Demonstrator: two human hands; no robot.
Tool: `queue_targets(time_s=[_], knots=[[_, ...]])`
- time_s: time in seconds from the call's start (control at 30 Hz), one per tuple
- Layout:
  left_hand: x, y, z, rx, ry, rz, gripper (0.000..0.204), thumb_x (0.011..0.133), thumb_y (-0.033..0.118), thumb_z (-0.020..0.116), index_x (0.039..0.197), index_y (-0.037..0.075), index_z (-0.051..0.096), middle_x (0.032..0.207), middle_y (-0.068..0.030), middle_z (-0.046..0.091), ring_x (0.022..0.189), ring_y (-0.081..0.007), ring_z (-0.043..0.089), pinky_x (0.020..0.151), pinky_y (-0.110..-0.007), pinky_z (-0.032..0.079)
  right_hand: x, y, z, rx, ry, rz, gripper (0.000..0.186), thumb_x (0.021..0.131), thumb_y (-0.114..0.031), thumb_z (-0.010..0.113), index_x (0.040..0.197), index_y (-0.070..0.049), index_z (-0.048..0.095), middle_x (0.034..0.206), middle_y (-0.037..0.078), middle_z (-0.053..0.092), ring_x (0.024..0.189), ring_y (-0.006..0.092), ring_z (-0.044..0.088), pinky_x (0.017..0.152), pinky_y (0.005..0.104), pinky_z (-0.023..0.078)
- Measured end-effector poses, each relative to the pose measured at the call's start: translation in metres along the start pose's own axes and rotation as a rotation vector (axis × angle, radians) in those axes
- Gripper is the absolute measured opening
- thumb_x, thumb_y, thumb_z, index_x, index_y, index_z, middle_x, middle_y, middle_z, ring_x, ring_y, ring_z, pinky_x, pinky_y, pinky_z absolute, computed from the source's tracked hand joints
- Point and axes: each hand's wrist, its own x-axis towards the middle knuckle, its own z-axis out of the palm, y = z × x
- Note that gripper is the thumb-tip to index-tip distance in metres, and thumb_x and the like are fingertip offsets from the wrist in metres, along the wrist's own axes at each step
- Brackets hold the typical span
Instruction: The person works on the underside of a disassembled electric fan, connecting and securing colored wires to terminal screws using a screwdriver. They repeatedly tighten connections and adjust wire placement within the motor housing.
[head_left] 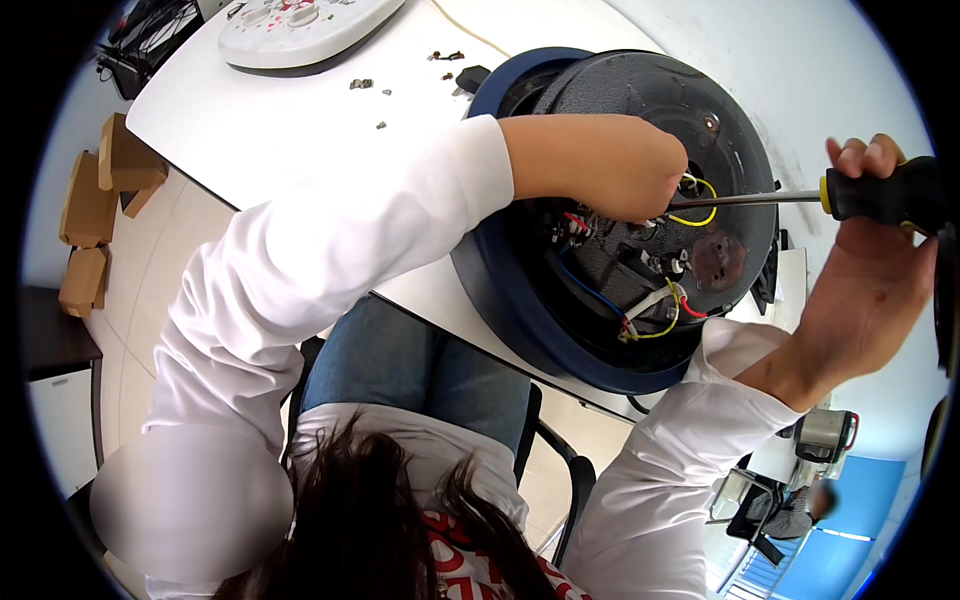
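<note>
A round appliance with a dark blue rim [510,335] and a black underside [600,100] rests at the table's near edge, its red, blue and yellow wires [678,300] exposed. My right hand [875,250] grips the black-and-yellow handle of a screwdriver [760,198], held horizontally with its shaft reaching left into the appliance. My left hand [625,165] is closed over the appliance's middle, at the far end of the shaft; its fingertips, what they hold and the screwdriver's tip are hidden. A yellow wire loop curves beside that hand.
Screws and small metal parts [360,85] lie on the white table [210,130], with a white lid [290,25] behind. Cardboard boxes [85,210] stand on the left. Below are my legs and a black chair [560,450]. A seated person [790,515] is at the far right.
</note>
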Motion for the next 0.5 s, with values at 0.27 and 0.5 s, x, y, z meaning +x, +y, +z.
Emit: queue_targets(time_s=[0.27,0.5], knots=[[-0.001,-0.002,0.0,-0.009,-0.003,0.012,0.015,0.087,0.007,0.045,0.089,0.002,0.058,0.077,-0.0096,0.068,0.074,-0.0208,0.065,0.071,-0.034,0.05,0.008,-0.014,0.013,-0.025,0.178,-0.021,0.084,0.086,-0.025,0.075,0.148,-0.008,0.021,0.113,0.024,0.06,0.085,0.0265,0.069,0.078,0.0298,0.062],[-0.001,-0.001,-0.001,0.015,0.012,0.019,0.014,0.087,0.009,0.046,0.089,0.002,0.057,0.078,-0.0107,0.068,0.075,-0.0215,0.065,0.071,-0.034,0.05,0.023,-0.015,0.045,-0.679,0.121,-0.317,0.069,0.097,-0.031,0.06,0.141,-0.007,0.011,0.1,0.024,0.053,0.08,0.0208,0.065,0.065,0.0261,0.062]])
